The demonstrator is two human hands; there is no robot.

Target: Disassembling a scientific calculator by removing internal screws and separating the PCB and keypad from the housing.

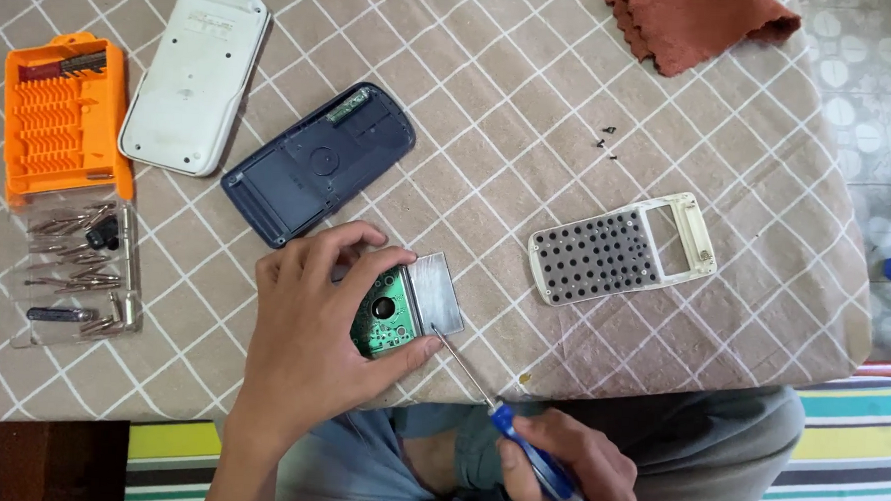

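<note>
My left hand (307,325) grips a green circuit board (387,313) with a grey metal display panel (436,292) attached, holding it flat on the checked tablecloth (531,134). My right hand (566,466) holds a blue-handled screwdriver (541,465) near the table's front edge. Its thin shaft (463,367) reaches up-left, and the tip touches the lower corner of the metal panel beside the board.
A dark blue back cover (319,163) and a white cover (197,74) lie at the upper left. An orange bit case (66,114) and its clear lid with several bits (79,270) sit far left. A white keypad frame (621,248), tiny screws (607,137) and a rust cloth (696,26) lie right.
</note>
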